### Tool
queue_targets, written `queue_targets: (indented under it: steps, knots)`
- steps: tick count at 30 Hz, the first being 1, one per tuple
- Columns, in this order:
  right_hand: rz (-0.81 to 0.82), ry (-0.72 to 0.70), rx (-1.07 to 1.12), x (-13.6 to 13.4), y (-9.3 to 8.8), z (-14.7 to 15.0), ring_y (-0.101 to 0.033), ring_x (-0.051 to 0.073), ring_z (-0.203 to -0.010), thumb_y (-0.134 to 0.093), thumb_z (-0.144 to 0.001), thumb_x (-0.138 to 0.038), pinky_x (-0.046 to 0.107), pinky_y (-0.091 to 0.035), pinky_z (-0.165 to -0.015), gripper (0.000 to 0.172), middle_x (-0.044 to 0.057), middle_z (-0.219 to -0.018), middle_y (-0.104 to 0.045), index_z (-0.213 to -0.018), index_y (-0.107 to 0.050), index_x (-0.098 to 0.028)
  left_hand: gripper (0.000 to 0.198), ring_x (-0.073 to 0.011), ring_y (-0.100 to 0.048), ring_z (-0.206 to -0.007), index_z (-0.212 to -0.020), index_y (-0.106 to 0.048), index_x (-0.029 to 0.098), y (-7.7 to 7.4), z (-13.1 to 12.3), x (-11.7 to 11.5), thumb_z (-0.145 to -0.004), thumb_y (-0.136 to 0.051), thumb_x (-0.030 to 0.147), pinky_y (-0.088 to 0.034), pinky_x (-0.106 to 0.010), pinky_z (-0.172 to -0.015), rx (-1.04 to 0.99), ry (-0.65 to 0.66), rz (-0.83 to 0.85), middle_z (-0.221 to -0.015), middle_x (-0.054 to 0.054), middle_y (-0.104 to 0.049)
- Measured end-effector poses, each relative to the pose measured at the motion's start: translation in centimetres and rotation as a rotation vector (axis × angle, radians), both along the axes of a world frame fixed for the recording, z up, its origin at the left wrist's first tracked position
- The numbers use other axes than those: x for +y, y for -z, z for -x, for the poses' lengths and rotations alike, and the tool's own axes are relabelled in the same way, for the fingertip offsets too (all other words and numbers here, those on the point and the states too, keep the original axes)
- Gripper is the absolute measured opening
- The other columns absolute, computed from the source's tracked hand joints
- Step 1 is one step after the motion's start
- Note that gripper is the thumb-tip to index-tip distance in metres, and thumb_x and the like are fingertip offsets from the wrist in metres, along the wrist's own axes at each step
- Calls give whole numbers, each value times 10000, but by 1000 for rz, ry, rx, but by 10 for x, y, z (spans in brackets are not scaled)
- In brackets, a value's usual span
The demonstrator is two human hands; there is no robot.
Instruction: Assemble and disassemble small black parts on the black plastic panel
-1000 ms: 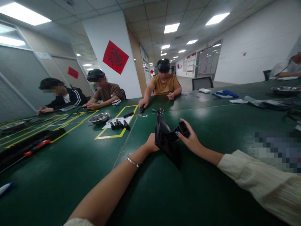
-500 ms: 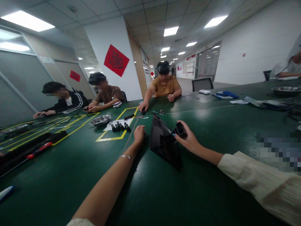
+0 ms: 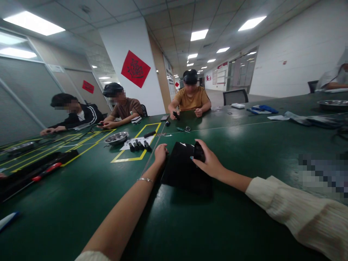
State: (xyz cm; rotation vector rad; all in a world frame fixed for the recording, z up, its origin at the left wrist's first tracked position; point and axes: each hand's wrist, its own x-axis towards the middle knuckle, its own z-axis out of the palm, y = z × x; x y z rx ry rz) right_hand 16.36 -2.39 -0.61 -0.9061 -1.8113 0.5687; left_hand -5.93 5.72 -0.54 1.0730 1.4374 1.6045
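My right hand (image 3: 210, 159) grips a short black post that sticks out of a black stand (image 3: 179, 168) with a flat, glossy rectangular plate. The plate is tilted, its broad face towards me, just over the green table. My left hand (image 3: 161, 153) is curled into a fist at the plate's left side, its wrist wearing a bracelet. What that fist holds, if anything, is hidden.
On white paper (image 3: 126, 146) ahead left stand several small black cylinders (image 3: 140, 145), near a metal bowl (image 3: 116, 138). A red-handled screwdriver (image 3: 47, 172) lies left. Opposite, a person (image 3: 190, 98) holds a black thing. Other people sit left and far right.
The stand has turned in my right hand, so its plate shows broad instead of edge-on. My left hand has stayed put. The person opposite has drawn a hand back.
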Motion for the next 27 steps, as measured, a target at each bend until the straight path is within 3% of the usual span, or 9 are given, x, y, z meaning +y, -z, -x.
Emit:
queue_targets:
  steps: [6, 24, 27]
  knots:
    - [-17, -39, -155, 1, 2, 6, -482, 243, -1142, -571, -765, -318, 438, -356, -978, 705, 96, -1282, -486, -1401, -272, -251, 125, -75, -400, -402, -689, -500, 173, 4, -1, 0, -624, -406, 224, -295, -197, -442, 46, 0, -35, -443, 80, -378]
    - [5, -310, -171, 14, 5, -10, -457, 231, -1191, -580, -788, -365, 429, -342, -997, 713, 51, -1350, -434, -1412, -241, -297, 105, -74, -401, -394, -682, -505, 175, 3, -5, -3, -648, -412, 210, -305, -193, -441, 47, 26, -52, -426, 82, -383]
    - [-1, -324, -211, 11, 3, -8, -475, 238, -1169, -553, -809, -354, 446, -351, -986, 764, 71, -1333, -450, -1445, -133, -295, 105, -75, -396, -394, -675, -507, 174, 1, -6, -4, -642, -411, 201, -302, -192, -437, 50, 24, -47, -419, 81, -377]
